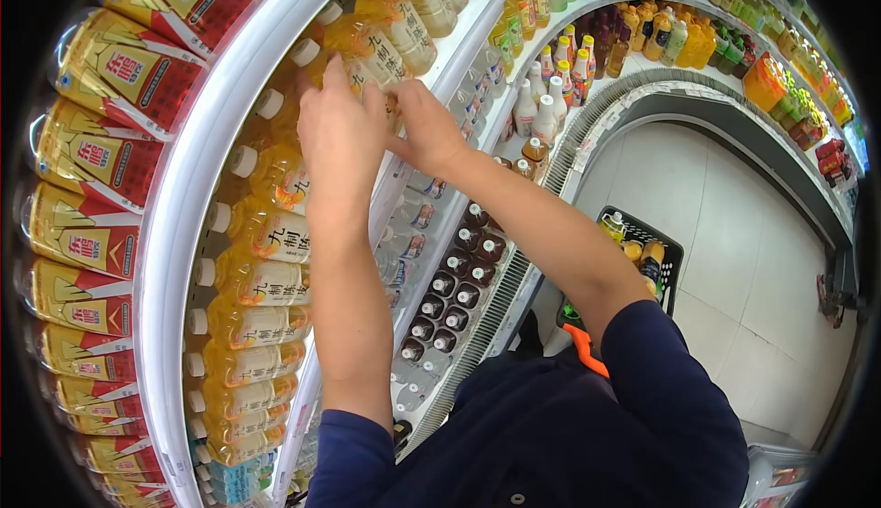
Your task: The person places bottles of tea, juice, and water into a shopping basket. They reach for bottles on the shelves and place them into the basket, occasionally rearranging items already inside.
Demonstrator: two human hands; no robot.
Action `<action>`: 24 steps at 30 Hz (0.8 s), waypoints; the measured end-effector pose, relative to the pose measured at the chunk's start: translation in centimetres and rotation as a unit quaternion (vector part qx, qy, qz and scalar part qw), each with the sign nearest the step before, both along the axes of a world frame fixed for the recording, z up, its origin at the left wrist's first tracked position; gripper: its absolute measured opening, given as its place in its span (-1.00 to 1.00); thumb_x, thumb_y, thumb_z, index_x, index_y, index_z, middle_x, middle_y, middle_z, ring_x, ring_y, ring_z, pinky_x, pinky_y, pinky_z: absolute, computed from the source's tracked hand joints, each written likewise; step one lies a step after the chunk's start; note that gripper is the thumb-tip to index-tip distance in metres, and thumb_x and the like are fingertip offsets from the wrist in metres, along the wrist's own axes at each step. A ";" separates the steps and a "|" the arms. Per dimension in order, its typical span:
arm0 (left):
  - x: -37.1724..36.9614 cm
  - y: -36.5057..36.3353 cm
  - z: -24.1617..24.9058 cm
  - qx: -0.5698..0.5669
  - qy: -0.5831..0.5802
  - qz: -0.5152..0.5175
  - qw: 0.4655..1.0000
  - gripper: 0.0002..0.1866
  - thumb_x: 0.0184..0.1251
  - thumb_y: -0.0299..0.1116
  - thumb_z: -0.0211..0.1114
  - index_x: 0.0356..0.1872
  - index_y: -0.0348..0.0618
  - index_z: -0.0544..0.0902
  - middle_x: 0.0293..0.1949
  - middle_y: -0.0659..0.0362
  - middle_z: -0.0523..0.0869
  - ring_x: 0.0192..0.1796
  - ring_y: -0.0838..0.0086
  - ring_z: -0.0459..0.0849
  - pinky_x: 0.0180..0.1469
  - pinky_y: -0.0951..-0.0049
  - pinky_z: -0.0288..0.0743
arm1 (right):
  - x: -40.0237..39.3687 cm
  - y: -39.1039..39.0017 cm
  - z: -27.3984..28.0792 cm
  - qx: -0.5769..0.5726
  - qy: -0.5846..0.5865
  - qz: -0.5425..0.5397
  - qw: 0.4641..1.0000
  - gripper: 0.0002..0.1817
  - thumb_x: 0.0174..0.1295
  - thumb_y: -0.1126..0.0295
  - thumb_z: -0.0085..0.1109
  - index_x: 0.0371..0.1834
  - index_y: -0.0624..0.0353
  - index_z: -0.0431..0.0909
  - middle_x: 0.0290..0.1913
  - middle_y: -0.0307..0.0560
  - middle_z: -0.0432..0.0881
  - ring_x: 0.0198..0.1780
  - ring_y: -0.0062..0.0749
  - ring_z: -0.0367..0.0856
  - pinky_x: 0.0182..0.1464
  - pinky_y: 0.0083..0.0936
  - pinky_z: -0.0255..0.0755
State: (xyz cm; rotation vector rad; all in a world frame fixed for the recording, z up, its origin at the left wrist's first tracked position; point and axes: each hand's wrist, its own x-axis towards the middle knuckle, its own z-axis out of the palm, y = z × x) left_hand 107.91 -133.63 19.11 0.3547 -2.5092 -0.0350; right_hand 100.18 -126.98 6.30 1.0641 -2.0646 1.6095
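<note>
Both of my hands reach into a shelf row of yellow drink bottles with white caps and pale labels. My left hand (pixel 341 121) is at the cap-and-shoulder end of one drink bottle (pixel 367 49), its fingers closed against it and partly hidden. Nearer the shelf's front edge, my right hand (pixel 424 127) has its fingers curled against the label end of that same bottle. The bottle lies sideways in my view, and its lower side is covered by my hands. Matching bottles (pixel 275 233) stand close together beside my left forearm.
Red and gold packs (pixel 124 67) line the shelf at left. Lower shelves hold clear water bottles (pixel 404 242) and dark bottles (pixel 459 274). A black shopping basket (pixel 674 251) with several items and an orange handle (pixel 585 350) is at my right side, above a tiled floor (pixel 734 260).
</note>
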 end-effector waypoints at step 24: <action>-11.5 -1.5 3.4 -0.043 -0.059 0.022 0.997 -0.71 0.28 -0.50 0.21 0.00 -0.41 0.64 -0.22 -0.29 0.73 -0.10 -0.10 0.75 -0.04 0.05 0.61 | 0.8 10.2 -6.3 0.090 0.055 0.041 0.994 -0.58 0.12 0.39 0.40 0.03 0.25 0.52 0.08 0.16 0.48 0.14 0.08 0.50 0.20 -0.20 0.44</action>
